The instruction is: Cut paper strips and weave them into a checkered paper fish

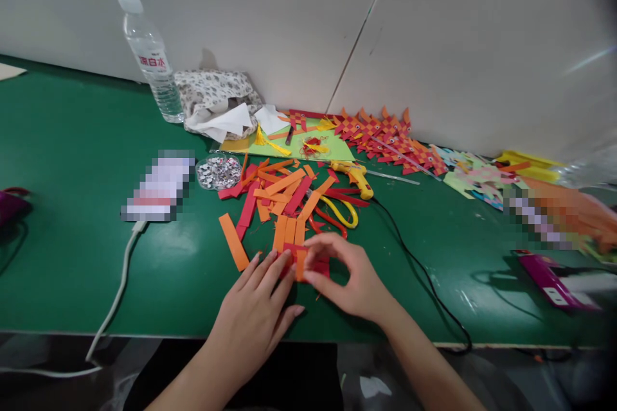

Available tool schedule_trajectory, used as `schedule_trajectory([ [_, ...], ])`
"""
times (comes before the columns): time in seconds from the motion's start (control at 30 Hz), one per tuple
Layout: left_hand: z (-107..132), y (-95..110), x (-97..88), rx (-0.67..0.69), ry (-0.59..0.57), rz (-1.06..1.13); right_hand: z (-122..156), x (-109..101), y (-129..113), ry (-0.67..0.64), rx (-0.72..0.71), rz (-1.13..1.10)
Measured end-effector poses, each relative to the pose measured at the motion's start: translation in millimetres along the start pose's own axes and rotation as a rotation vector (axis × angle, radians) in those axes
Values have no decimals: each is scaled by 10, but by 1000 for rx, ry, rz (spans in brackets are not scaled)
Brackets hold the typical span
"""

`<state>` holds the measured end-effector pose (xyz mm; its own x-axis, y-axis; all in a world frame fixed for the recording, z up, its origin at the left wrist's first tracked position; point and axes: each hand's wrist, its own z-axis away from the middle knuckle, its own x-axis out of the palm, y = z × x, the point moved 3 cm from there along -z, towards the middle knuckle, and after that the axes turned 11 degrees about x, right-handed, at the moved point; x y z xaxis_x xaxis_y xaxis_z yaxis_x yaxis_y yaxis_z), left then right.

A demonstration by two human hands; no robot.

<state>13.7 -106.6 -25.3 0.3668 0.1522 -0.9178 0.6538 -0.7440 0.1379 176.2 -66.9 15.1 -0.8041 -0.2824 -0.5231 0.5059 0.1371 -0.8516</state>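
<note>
My left hand [258, 305] lies flat near the table's front edge, fingers stretched out and pressing on the left side of a small weave of red and orange paper strips [301, 260]. My right hand [344, 276] pinches the right side of the same weave with thumb and fingers. Behind it lies a loose pile of red and orange strips [279, 196], with yellow-handled scissors [340, 209] at its right.
A green table [72, 250] holds a water bottle [152, 61], a dish of wiggle eyes [218, 171], a yellow glue gun [357, 176] with a black cord, finished woven pieces [390, 135] by the wall, a blurred phone with a white cable [113, 302], and a purple device [549, 279] at right.
</note>
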Motion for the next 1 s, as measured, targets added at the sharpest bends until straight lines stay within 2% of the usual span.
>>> schedule_trajectory([
  [0.1,15,-4,16,-16,4,3,-54,-10,163,203,55,-24],
  [0.3,32,5,39,-5,19,-9,1,179,280,436,11,316],
  [0.5,34,-3,32,-2,18,-12,29,260,291,435,-15,459],
  [0.73,28,-4,13,16,4,-5,30,259,318,404,-19,424],
  [1.0,30,7,-10,28,39,-4,36,265,285,415,-10,416],
])
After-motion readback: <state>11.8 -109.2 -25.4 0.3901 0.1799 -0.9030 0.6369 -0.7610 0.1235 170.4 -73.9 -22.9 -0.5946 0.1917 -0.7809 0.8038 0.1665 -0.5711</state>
